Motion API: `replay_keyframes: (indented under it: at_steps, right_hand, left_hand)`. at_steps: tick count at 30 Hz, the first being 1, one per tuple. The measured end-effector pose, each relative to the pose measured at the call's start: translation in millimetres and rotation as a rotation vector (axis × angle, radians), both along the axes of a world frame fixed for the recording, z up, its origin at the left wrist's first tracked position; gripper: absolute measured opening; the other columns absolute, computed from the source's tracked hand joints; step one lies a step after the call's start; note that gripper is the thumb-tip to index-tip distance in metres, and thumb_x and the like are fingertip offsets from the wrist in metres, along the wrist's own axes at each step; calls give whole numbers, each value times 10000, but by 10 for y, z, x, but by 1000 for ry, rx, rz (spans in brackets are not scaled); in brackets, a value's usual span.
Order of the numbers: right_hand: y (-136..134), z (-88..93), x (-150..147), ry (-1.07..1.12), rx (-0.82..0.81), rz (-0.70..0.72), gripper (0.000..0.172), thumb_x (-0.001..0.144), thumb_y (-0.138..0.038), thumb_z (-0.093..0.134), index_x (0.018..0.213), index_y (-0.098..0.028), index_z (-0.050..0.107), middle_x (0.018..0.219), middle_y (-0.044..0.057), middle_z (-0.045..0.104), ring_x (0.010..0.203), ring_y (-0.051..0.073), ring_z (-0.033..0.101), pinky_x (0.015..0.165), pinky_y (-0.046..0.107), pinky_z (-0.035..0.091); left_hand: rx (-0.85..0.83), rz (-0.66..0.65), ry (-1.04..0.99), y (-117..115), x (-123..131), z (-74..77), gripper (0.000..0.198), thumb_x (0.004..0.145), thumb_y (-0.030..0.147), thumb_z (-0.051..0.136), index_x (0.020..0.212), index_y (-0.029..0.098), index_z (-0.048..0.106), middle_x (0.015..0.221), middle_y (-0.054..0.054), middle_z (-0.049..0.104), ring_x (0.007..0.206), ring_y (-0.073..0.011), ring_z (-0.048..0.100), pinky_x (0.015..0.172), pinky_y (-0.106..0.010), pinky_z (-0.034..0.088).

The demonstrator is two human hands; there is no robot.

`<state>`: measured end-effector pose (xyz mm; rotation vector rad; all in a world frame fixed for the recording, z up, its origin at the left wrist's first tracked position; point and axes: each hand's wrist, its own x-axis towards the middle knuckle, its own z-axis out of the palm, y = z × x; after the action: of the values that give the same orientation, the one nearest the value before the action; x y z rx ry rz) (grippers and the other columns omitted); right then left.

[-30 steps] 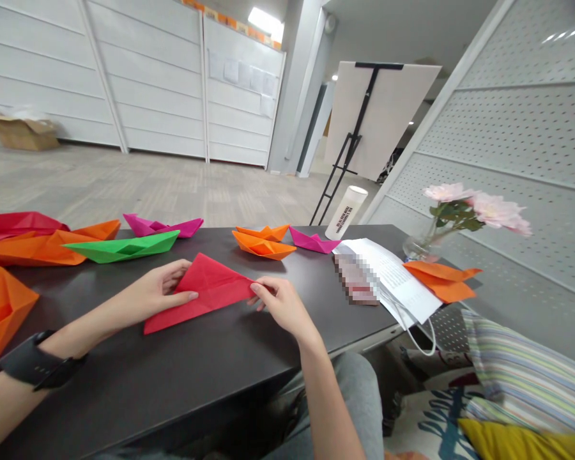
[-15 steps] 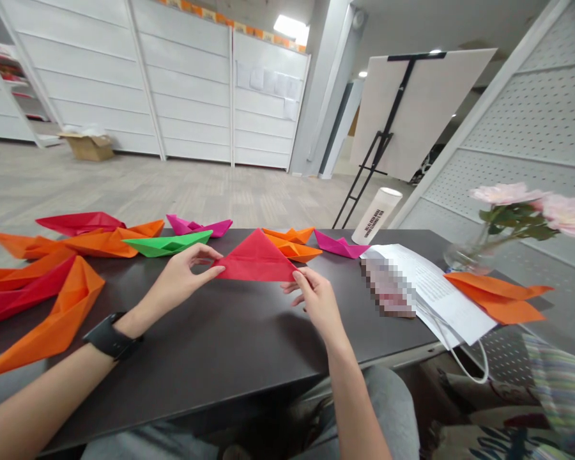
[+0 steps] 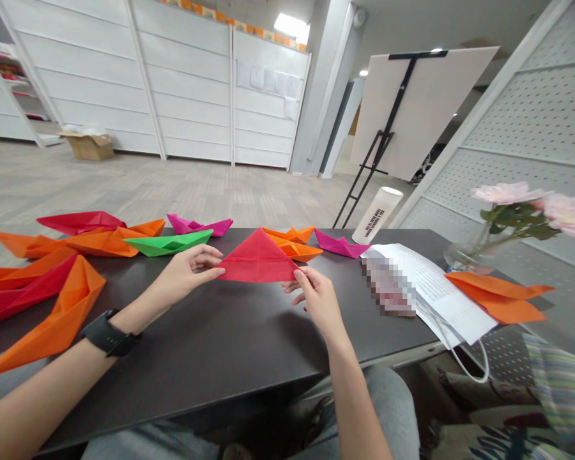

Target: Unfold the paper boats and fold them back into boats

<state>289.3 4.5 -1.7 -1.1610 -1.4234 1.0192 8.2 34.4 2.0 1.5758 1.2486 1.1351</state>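
Note:
A red paper (image 3: 257, 260) folded into a triangle is held up just above the dark table (image 3: 220, 345), point upward. My left hand (image 3: 186, 276) pinches its left corner; a black watch sits on that wrist. My right hand (image 3: 316, 299) pinches its right corner with thumb and forefinger, the other fingers loosely curled. Behind the triangle lie two orange paper boats (image 3: 292, 244), partly hidden by it.
Folded paper boats line the table's far edge and left side: green (image 3: 168, 243), magenta (image 3: 199, 225), pink (image 3: 340, 245), red (image 3: 79, 222), several orange. White printed sheets (image 3: 436, 287), orange paper (image 3: 501, 295) and a vase of pink flowers (image 3: 508, 211) stand at the right. An easel board stands behind.
The red paper, lying flat on the table a second ago, has been lifted and turned into an upright triangle. Since half a second ago it has barely moved.

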Motion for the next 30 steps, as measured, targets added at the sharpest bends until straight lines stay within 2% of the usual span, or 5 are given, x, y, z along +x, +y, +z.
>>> replay_keyframes:
  at_steps: [5,13,19,23,30]
  right_hand:
    - [-13,14,-7,-3,47,-3,276,902,-423,524,874,-179,648,804,69,727,681,166,688,472,205,523]
    - [14,-64,1,-103,-40,25,300,911,-429,485,856,-178,639,793,76,741,696,176,696,452,201,500]
    - [11,-132,-18,-268,-65,104,287,913,-322,498,757,-164,680,772,65,746,636,147,664,439,188,452]
    - [-17,-112,-17,-263,-84,105,163,920,-248,493,934,-188,644,772,35,755,588,134,679,491,201,458]
    - [-22,-149,-3,-328,-100,85,94,915,-193,487,834,-214,529,704,0,740,531,126,663,596,238,503]
  left_hand:
    - [-208,-118,-71,-18,-7,-12,309,628,412,848,707,178,663,977,-60,722,940,-221,666,881,-310,515]
    - [-473,-158,-365,-35,-24,-29,331,619,357,891,790,177,671,814,-32,735,798,-167,712,763,-255,576]
    - [-226,57,-138,38,-3,-125,430,616,411,854,886,142,656,751,-39,728,643,-165,704,627,-261,589]
    - [-80,130,-9,30,0,-107,516,608,413,818,997,197,557,722,-6,708,597,-213,710,544,-324,601]
    - [152,8,324,-37,-111,-20,249,762,441,667,846,211,621,807,-48,707,737,-242,706,703,-342,593]
